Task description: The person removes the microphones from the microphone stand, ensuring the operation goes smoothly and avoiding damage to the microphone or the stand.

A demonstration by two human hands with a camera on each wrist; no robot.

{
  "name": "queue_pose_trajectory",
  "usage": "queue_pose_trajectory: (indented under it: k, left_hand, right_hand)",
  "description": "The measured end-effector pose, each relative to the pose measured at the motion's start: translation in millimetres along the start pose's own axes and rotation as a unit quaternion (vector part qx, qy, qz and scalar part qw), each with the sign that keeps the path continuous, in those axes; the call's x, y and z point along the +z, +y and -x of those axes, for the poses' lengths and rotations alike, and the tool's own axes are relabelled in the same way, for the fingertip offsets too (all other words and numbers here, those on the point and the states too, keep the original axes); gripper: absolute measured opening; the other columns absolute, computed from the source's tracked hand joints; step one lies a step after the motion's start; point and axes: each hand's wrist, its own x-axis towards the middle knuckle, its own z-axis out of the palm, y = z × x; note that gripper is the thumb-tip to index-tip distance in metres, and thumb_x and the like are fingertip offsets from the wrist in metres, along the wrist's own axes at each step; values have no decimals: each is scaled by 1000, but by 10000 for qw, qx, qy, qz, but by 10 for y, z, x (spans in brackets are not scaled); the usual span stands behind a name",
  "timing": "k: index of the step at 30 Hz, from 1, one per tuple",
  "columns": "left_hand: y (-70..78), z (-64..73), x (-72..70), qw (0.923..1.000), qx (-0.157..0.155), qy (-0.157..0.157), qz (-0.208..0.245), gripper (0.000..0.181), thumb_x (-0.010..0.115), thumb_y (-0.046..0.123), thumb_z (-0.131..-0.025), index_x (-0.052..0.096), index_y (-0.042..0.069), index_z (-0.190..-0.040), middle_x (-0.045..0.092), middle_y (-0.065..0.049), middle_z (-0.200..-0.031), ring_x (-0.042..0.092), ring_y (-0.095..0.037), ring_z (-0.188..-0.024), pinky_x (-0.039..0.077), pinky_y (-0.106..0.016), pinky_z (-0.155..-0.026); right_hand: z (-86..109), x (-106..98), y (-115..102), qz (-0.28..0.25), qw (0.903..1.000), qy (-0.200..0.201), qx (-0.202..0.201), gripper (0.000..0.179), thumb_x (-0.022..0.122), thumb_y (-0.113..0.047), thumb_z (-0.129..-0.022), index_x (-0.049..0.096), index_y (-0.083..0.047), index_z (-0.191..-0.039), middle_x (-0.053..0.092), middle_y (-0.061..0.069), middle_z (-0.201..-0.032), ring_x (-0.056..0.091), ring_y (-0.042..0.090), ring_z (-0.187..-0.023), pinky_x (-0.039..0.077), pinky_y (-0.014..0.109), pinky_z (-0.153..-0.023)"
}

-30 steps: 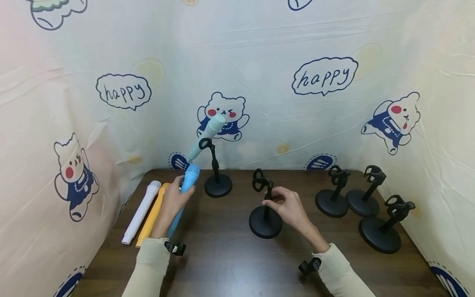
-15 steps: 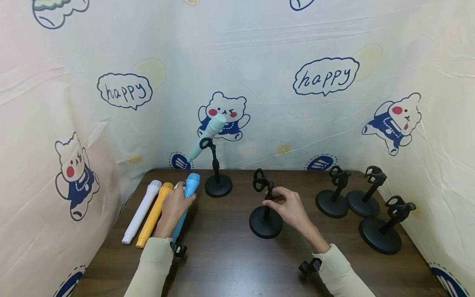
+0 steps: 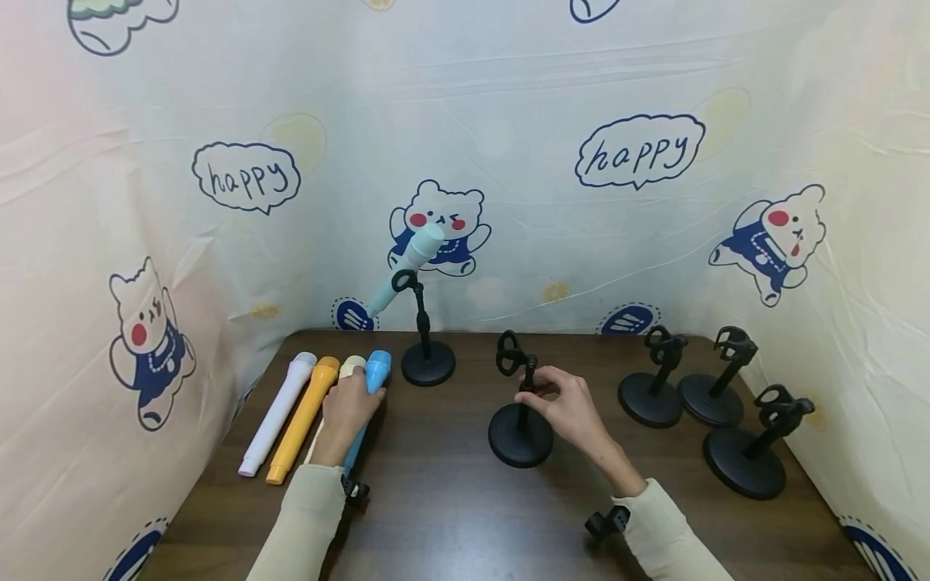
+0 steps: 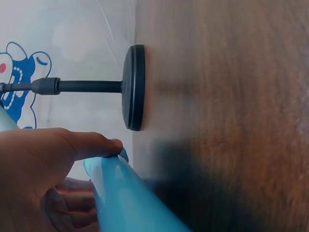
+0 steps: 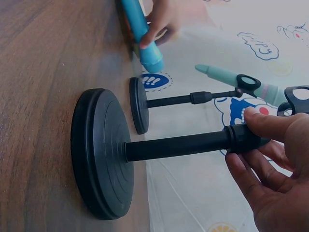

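Note:
My left hand (image 3: 345,413) grips a blue toy microphone (image 3: 378,369) by its upper body, low over the table at the left. In the left wrist view the thumb lies along the blue barrel, and the other fingers are partly hidden behind it. A cream microphone (image 3: 353,365) lies just left of it, mostly covered by the hand. With thumb and fingertips, my right hand (image 3: 570,407) pinches the collar of a black microphone stand (image 5: 178,146). The stand is upright with its round base on the table and its ring clip holds nothing.
A yellow microphone (image 3: 303,420) and a white microphone (image 3: 278,415) lie at the left. Behind them stands another stand (image 3: 427,363) bearing a mint-green microphone (image 3: 417,252). Several black stands (image 3: 650,397) are grouped at the right, near the printed cloth wall (image 3: 523,218).
My left hand has lowered the blue microphone toward the table and moved slightly right, uncovering the yellow and cream microphones. The right hand and its stand have stayed in place.

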Motion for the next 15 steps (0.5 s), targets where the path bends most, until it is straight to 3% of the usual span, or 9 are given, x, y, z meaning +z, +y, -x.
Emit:
queue_pose_trajectory:
  k: [5, 15]
  left_hand:
    - [-1, 5, 44, 9999, 45, 9, -96, 51, 80, 30, -95, 60, -11, -117, 72, -30, -102, 71, -46, -82, 59, -62, -73]
    - [59, 61, 63, 9994, 198, 154, -243, 50, 80, 27, -94, 61, -12, -120, 70, -30, -103, 71, -48, -85, 59, -63, -74]
  right_hand:
    - [-2, -5, 3, 1, 10000, -9, -18, 23, 89, -20, -88, 79, -16, -108, 80, 1, -103, 76, 16, -89, 63, 31, -80]
    - [4, 10, 19, 0, 10000, 7, -15, 23, 89, -19, -88, 79, -16, -108, 80, 2, -106, 76, 17, -90, 64, 36, -81]
